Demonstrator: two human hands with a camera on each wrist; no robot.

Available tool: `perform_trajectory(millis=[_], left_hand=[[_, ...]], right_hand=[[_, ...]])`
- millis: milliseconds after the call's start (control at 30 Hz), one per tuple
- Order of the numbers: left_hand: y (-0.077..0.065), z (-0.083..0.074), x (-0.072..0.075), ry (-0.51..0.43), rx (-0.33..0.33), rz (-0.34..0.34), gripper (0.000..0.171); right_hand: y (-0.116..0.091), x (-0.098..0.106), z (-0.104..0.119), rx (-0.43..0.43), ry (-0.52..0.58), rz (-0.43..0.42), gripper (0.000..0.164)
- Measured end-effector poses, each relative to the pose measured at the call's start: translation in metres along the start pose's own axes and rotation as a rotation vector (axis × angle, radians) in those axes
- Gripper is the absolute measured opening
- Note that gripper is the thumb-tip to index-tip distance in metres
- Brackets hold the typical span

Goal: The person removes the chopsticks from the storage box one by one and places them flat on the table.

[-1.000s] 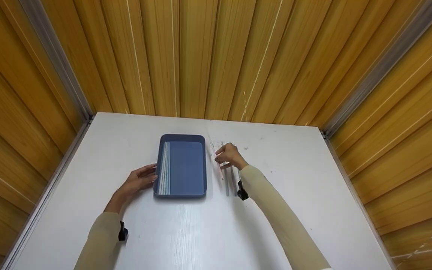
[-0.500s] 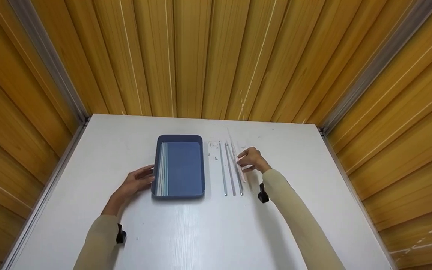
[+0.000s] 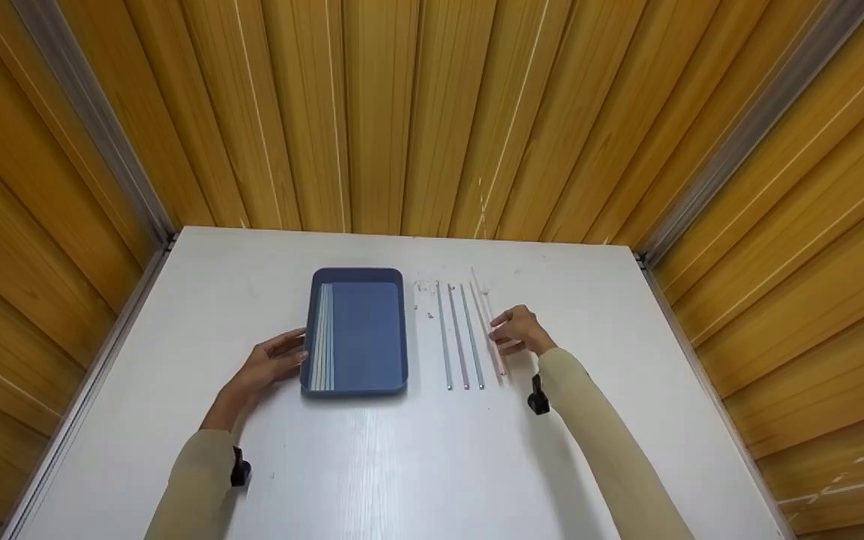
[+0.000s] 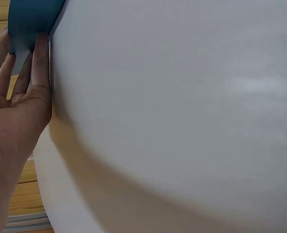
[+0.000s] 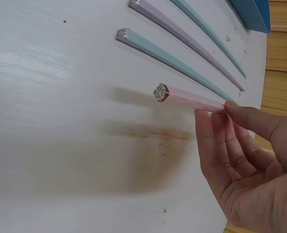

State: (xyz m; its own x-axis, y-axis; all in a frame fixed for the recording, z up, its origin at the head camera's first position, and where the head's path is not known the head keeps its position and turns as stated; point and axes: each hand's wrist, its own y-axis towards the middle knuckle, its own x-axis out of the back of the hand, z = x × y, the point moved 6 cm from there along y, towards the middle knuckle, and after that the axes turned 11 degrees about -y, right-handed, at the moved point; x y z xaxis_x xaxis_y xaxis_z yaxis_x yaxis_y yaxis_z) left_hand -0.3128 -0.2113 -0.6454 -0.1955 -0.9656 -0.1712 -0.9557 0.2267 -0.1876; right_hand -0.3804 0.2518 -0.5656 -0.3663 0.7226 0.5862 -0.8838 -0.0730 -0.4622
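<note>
My right hand (image 3: pixel 520 328) pinches a pink chopstick (image 3: pixel 488 322) between thumb and fingers, to the right of three others. In the right wrist view, the pink chopstick (image 5: pixel 189 100) has a silver patterned end and its shadow falls on the white surface beside it. The three chopsticks are pale blue (image 3: pixel 444 337), lilac (image 3: pixel 459 337) and pale blue-green (image 3: pixel 472 337), lying side by side. My left hand (image 3: pixel 271 361) rests its fingertips on the left wall of a blue tray (image 3: pixel 405 337). Several pale chopsticks (image 3: pixel 323 337) lie lengthwise along the tray's left side.
A white table (image 3: pixel 372 480) lies under everything. Small dark specks and marks (image 3: pixel 428 289) dot it near the chopsticks' far ends. Yellow wood-look panels (image 3: pixel 372 112) stand behind and at both sides, with grey metal posts (image 3: pixel 94 112) at the corners.
My right hand has carried the pink chopstick rightward, from beside the tray to past the three others, and lowered it closer to the table. My left hand has stayed on the tray.
</note>
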Motion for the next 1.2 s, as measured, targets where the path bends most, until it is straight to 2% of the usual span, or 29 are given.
perform_trajectory(millis=[167, 267, 567, 833, 1200], left_hand=[[0.000, 0.001, 0.001, -0.005, -0.002, -0.001, 0.068], [-0.001, 0.001, 0.001, -0.002, 0.010, -0.024, 0.067], [-0.003, -0.001, 0.000, 0.012, -0.027, -0.001, 0.066], [-0.001, -0.002, -0.001, 0.030, -0.013, -0.013, 0.065], [-0.004, -0.005, -0.001, 0.057, -0.033, -0.010, 0.066]], right_hand=[[0.001, -0.007, -0.009, -0.012, -0.035, -0.018, 0.035], [0.001, -0.010, -0.013, -0.024, -0.041, -0.036, 0.033], [0.009, -0.023, -0.031, -0.083, -0.055, -0.062, 0.026], [0.013, -0.026, -0.033, -0.095, -0.031, -0.120, 0.025], [0.015, -0.028, -0.033, -0.077, -0.034, -0.130, 0.023]])
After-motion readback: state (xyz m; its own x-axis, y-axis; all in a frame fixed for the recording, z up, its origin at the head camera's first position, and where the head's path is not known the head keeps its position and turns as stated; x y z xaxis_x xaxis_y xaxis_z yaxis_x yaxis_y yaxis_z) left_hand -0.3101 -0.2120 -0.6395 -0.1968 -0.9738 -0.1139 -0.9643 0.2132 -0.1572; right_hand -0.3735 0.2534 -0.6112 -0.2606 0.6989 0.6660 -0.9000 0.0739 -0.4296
